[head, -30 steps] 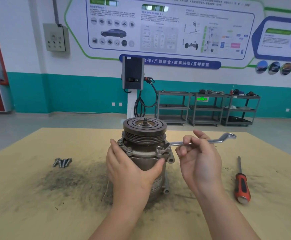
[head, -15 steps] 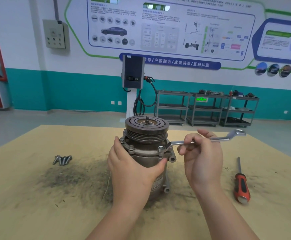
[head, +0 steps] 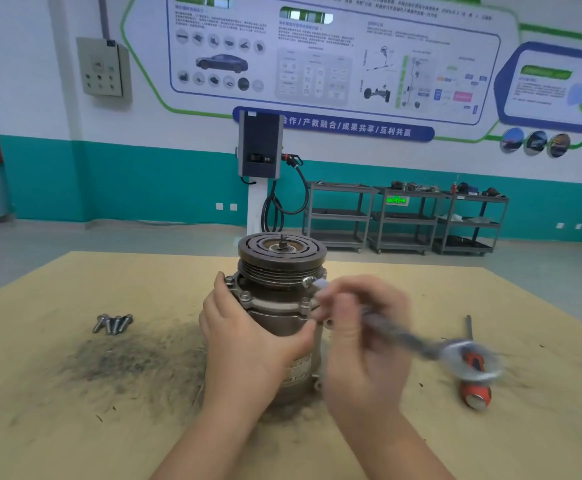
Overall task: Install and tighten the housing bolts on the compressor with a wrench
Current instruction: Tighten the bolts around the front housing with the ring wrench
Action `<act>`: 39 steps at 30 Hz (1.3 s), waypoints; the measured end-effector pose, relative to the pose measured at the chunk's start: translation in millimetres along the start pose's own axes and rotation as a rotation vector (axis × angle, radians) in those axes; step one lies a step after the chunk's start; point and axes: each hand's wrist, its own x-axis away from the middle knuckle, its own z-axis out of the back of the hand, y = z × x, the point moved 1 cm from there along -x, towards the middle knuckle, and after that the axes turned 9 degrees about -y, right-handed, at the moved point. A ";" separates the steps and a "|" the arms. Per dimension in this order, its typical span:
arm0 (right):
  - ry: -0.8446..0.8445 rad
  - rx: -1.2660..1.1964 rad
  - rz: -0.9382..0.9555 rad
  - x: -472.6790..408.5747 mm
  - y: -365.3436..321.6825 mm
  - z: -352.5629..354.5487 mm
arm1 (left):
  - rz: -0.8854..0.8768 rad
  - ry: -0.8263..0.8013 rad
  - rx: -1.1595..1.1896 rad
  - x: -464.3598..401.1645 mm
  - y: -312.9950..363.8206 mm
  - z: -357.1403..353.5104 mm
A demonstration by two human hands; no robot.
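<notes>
While the right hand [head: 358, 337] curls round the shank of the blurred silver ring wrench [head: 407, 336], its working end sits at a bolt head [head: 308, 281] on the flange of the upright grey metal compressor [head: 279, 306], which stands mid-surface. The left hand [head: 248, 341] wraps the housing, thumb across the front. A fast swing risks the ring slipping off and rounding that head, or knuckles hitting the flange. If the bracing hand loosens, the compressor may twist or tip. Near the wrench's free end lies a red-handled screwdriver [head: 475, 379], which it could knock. Four loose grey bolts [head: 112, 323] wait farther left on the tan board surface [head: 57, 427].
</notes>
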 end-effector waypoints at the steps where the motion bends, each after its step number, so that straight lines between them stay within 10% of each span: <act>1: 0.076 -0.112 -0.060 -5.5 0.1 5.4 | -0.002 -0.045 0.000 -4.6 -5.9 6.1; 7: 0.279 -0.621 -0.583 -24.6 24.7 28.1 | -0.022 -0.218 0.131 -24.2 -30.1 24.4; 21: 0.180 -0.782 -0.870 -35.2 54.3 34.9 | -0.039 -0.061 0.167 -19.8 -27.7 7.1; 29: -0.020 -0.027 -0.099 -0.5 26.9 11.1 | -0.029 -0.039 0.135 -18.5 -25.7 8.3; 39: -0.309 0.176 -0.026 5.2 17.1 -12.1 | 0.018 0.023 0.328 -23.4 -19.2 9.4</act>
